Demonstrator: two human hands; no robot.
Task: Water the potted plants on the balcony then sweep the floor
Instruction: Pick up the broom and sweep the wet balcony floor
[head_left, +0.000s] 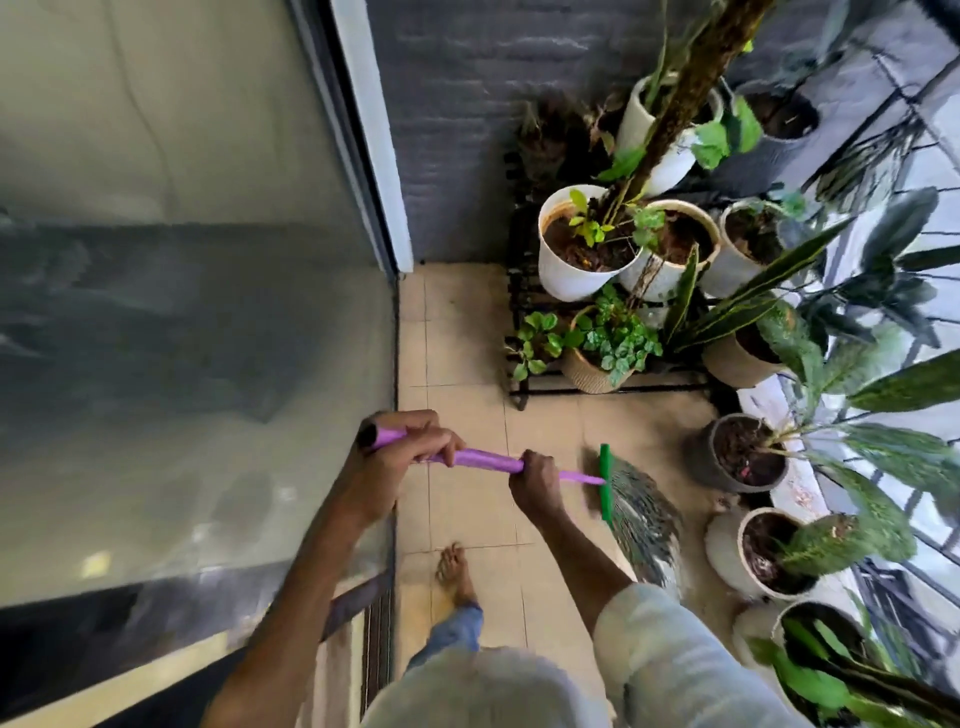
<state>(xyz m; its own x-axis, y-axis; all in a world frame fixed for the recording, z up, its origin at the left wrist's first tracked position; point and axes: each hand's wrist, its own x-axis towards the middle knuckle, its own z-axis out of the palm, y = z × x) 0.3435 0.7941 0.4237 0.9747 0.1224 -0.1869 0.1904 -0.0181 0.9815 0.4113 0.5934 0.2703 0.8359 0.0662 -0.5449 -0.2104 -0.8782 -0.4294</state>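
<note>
A bare foot (456, 574) of the person is standing on the beige tiled floor (467, 415), just beside the sliding glass door (182, 338) on the left. Both hands are grasping the purple handle of a broom (483, 460). The left hand (400, 441) is curling around the handle near its top end, close to the glass door. The right hand (537, 475) is gripping it lower down, near the green bar that is holding the bristles. The bristles (644, 514) are spreading over the floor to the right and look blurred. Just beside them, along the right edge, a dark grey pot (737, 454) and a white pot (769, 556) are standing on the floor, each with a leafy plant. Farther away, a black plant stand (524, 387) is carrying more pots: a woven basket pot (589, 371) with small round leaves at the front, and a white pot with brown soil (582, 244) higher up. Behind the stand is rising a dark grey wall (457, 130).
</note>
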